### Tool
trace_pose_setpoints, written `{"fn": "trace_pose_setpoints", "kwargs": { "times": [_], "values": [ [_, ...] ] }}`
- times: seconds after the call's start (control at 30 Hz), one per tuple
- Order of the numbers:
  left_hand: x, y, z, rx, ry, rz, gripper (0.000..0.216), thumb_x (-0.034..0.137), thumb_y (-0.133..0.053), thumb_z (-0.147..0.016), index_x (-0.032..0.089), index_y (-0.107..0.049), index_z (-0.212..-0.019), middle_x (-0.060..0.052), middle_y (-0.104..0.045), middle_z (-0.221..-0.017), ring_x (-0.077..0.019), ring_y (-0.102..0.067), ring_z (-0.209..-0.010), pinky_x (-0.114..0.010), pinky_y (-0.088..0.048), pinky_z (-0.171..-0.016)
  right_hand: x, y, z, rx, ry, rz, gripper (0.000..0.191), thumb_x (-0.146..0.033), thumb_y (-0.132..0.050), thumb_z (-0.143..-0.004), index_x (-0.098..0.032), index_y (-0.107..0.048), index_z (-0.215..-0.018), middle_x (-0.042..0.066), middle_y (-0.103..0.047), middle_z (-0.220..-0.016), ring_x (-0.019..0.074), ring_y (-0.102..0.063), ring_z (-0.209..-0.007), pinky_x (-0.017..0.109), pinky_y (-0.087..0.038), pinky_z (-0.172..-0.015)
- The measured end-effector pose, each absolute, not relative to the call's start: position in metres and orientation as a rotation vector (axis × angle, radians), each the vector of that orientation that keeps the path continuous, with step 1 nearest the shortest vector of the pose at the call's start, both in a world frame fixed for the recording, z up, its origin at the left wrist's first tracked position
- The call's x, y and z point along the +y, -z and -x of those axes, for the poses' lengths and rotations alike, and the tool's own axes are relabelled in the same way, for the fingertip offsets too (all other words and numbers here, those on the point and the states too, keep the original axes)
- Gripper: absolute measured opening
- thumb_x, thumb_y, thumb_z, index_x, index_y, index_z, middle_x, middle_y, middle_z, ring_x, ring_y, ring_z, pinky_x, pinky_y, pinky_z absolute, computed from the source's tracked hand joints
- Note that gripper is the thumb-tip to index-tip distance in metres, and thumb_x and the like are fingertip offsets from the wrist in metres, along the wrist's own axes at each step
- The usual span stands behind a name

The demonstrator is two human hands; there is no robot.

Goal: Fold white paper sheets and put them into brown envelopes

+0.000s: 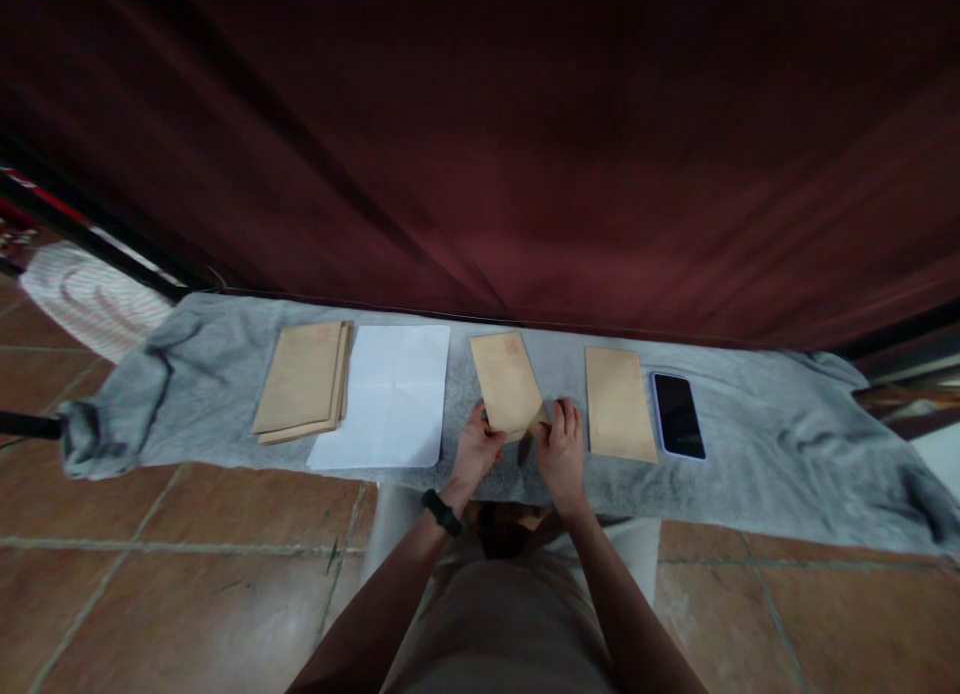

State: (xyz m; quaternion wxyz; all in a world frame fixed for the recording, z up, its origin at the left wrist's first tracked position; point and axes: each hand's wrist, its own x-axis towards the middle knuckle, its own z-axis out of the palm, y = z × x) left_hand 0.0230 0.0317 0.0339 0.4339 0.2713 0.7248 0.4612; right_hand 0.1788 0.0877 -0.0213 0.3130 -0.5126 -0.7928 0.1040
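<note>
A brown paper envelope (508, 379) lies tilted in front of me, its near end raised between my hands. My left hand (477, 446) grips its lower left corner, thumb on top. At the lower right corner my right hand (561, 446) is closed on the envelope's near edge, where a flap seems to fold down. Right of it a single brown envelope (621, 404) lies flat. White paper sheets (394, 394) lie to the left, and beyond them sits a stack of brown envelopes (300, 379).
A phone (678, 416) with a pale purple edge lies at the right. Grey cloth (780, 444) covers the narrow bench. Behind it hangs a dark red curtain (480, 174). Tiled floor (225, 574) shows below, and a striped cloth (97, 294) is at far left.
</note>
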Motion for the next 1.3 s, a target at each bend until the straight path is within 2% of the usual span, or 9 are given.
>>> {"fn": "trace_pose_setpoints", "kwargs": {
  "times": [0.3,0.43,0.57,0.77,0.9,1.03,1.13,1.2,1.3],
  "values": [
    [0.033,-0.027,-0.023,1.782,-1.161,-0.624,0.066,0.014,-0.071,-0.077,0.018,-0.045,-0.138,0.004,-0.067,-0.076,-0.0068,-0.051,-0.039,-0.018,-0.040,-0.038,0.089,0.019,-0.179,-2.074,-0.301,1.336,0.052,-0.014,-0.037,-0.097,-0.014,-0.039,-0.149,0.019,-0.047,-0.151,0.0312,-0.038,-0.142,0.059,-0.042,-0.111],
    [0.033,-0.024,-0.022,1.761,-1.191,-0.595,0.068,0.013,-0.071,-0.075,0.018,-0.046,-0.138,0.006,-0.065,-0.072,-0.0066,-0.052,-0.040,-0.018,-0.040,-0.039,0.087,0.014,-0.182,-2.042,-0.327,1.267,0.052,-0.015,-0.038,-0.098,-0.017,-0.041,-0.149,0.017,-0.047,-0.152,0.0299,-0.038,-0.143,0.060,-0.043,-0.111],
    [0.032,-0.023,-0.022,1.711,-1.265,-0.581,0.062,0.012,-0.070,-0.072,0.017,-0.051,-0.131,0.007,-0.063,-0.067,-0.0068,-0.051,-0.040,-0.018,-0.040,-0.040,0.072,0.008,-0.182,-2.177,-0.401,1.070,0.050,-0.015,-0.037,-0.098,-0.020,-0.049,-0.146,0.013,-0.052,-0.151,0.0260,-0.042,-0.143,0.054,-0.043,-0.114],
    [0.028,-0.036,-0.031,1.546,-1.343,-0.543,0.040,0.021,-0.071,-0.074,0.015,-0.060,-0.112,0.004,-0.063,-0.069,-0.0051,-0.047,-0.043,-0.018,-0.035,-0.041,0.056,0.000,-0.178,-2.338,-0.417,1.029,0.051,-0.013,-0.039,-0.097,-0.018,-0.052,-0.146,0.012,-0.055,-0.149,0.0263,-0.052,-0.136,0.049,-0.044,-0.113],
    [0.029,-0.054,-0.040,1.483,-1.358,-0.608,0.046,0.034,-0.073,-0.079,0.016,-0.061,-0.120,0.003,-0.063,-0.074,-0.0061,-0.050,-0.048,-0.018,-0.038,-0.044,0.062,-0.011,-0.181,-2.285,-0.440,1.116,0.048,-0.012,-0.040,-0.097,-0.018,-0.057,-0.142,0.012,-0.061,-0.143,0.0260,-0.060,-0.127,0.044,-0.051,-0.106],
    [0.034,-0.061,-0.040,1.473,-1.403,-0.658,0.050,0.048,-0.061,-0.093,0.013,-0.060,-0.129,-0.007,-0.069,-0.088,-0.0131,-0.065,-0.069,-0.021,-0.049,-0.056,0.071,-0.019,-0.186,-1.949,-0.678,1.232,0.035,-0.023,-0.045,-0.099,-0.019,-0.070,-0.123,0.012,-0.073,-0.122,0.0252,-0.069,-0.109,0.040,-0.055,-0.096],
    [0.035,-0.055,-0.038,1.645,-1.361,-0.776,0.040,0.038,-0.064,-0.092,0.015,-0.065,-0.125,-0.010,-0.072,-0.100,-0.0177,-0.068,-0.087,-0.026,-0.055,-0.071,0.072,-0.024,-0.184,-1.389,-1.029,1.313,0.027,-0.041,-0.060,-0.092,-0.018,-0.073,-0.092,0.008,-0.076,-0.091,0.0230,-0.071,-0.082,0.037,-0.058,-0.080],
    [0.034,-0.048,-0.039,1.679,-1.307,-0.895,0.033,0.030,-0.067,-0.088,0.018,-0.068,-0.119,-0.008,-0.073,-0.098,-0.0181,-0.067,-0.087,-0.029,-0.055,-0.077,0.069,-0.027,-0.179,-1.049,-1.314,1.222,0.026,-0.045,-0.071,-0.084,-0.019,-0.070,-0.085,0.005,-0.075,-0.085,0.0202,-0.070,-0.078,0.034,-0.059,-0.076],
    [0.033,-0.039,-0.045,1.575,-1.282,-0.870,0.034,0.024,-0.065,-0.085,0.018,-0.066,-0.119,-0.003,-0.071,-0.082,-0.0150,-0.064,-0.070,-0.027,-0.053,-0.068,0.061,-0.027,-0.172,-0.790,-1.598,1.056,0.025,-0.041,-0.079,-0.076,-0.021,-0.068,-0.085,0.003,-0.075,-0.091,0.0180,-0.071,-0.083,0.034,-0.060,-0.080]
  ]
}}
